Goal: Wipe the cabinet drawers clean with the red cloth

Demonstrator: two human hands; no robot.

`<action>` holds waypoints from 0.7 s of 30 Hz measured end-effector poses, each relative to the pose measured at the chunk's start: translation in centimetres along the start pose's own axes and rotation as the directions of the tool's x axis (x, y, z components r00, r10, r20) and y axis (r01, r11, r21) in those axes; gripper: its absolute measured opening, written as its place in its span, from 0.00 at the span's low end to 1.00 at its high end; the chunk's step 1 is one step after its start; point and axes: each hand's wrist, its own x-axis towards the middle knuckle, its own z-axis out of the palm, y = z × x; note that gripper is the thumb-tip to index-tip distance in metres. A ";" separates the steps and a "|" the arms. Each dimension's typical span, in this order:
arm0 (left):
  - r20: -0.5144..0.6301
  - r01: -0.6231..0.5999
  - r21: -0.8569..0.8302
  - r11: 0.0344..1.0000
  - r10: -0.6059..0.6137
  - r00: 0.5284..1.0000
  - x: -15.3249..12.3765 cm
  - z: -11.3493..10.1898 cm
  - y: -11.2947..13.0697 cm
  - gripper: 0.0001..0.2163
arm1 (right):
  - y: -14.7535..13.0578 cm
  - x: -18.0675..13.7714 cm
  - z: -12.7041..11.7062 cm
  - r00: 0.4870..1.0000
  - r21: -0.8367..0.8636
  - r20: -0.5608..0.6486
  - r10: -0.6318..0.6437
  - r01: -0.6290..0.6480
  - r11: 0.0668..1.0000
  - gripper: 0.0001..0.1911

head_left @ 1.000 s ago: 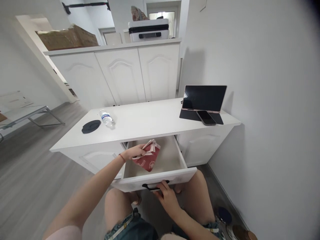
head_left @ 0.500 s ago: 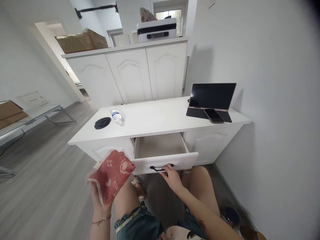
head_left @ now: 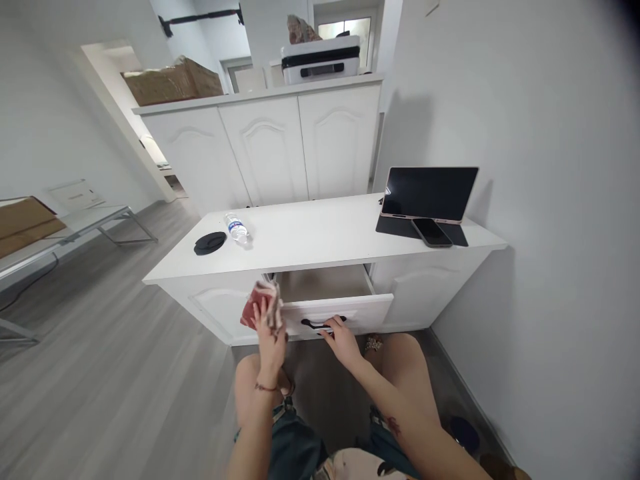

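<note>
A white drawer [head_left: 360, 308] stands partly pulled out of the low white cabinet [head_left: 300, 233], and its visible inside is bare. My right hand [head_left: 343, 339] has its fingers closed round the drawer's black handle [head_left: 313, 325]. At the drawer's left front corner, my left hand [head_left: 270, 337] grips a crumpled red and pale cloth [head_left: 256, 303]. The cloth bunches above my fingers, close to the drawer front; whether it touches the wood I cannot tell.
On the cabinet top lie a black round object [head_left: 210, 243], a clear plastic bottle [head_left: 237, 230], a tablet [head_left: 431, 193] on its stand and a phone [head_left: 432, 233]. Behind stands a taller white cabinet [head_left: 270, 153] with a cardboard box [head_left: 175, 81] and a white case [head_left: 321, 61].
The drawer has slid further in, with my right hand still on its handle. My left hand has carried the cloth rightward to the drawer's left corner, and the cloth is now more bunched.
</note>
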 end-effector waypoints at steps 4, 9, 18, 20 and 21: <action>0.081 -0.216 0.397 0.892 0.201 0.976 0.3 3.6 0.3 0.30 | 0.1 -0.9 -0.2 0.997 0.096 -0.054 -0.047 0.052 0.994 0.13; 0.224 -0.310 0.503 0.807 0.225 0.948 -1.1 5.3 1.2 0.32 | 1.4 -4.0 -1.1 0.973 0.214 -0.227 -0.044 0.094 0.972 0.15; 0.477 -0.433 0.405 0.805 0.218 0.851 -3.0 10.5 6.3 0.33 | 5.3 -9.5 -3.8 0.918 0.265 -0.365 0.157 -0.059 0.962 0.13; 0.482 -0.464 0.375 0.803 0.259 0.837 -3.6 11.5 7.0 0.33 | 6.0 -10.6 -4.1 0.906 0.260 -0.377 0.194 -0.098 0.961 0.14; 0.475 -0.479 0.366 0.798 0.283 0.833 -3.9 11.9 7.4 0.33 | 6.3 -10.9 -4.3 0.898 0.258 -0.387 0.210 -0.113 0.959 0.15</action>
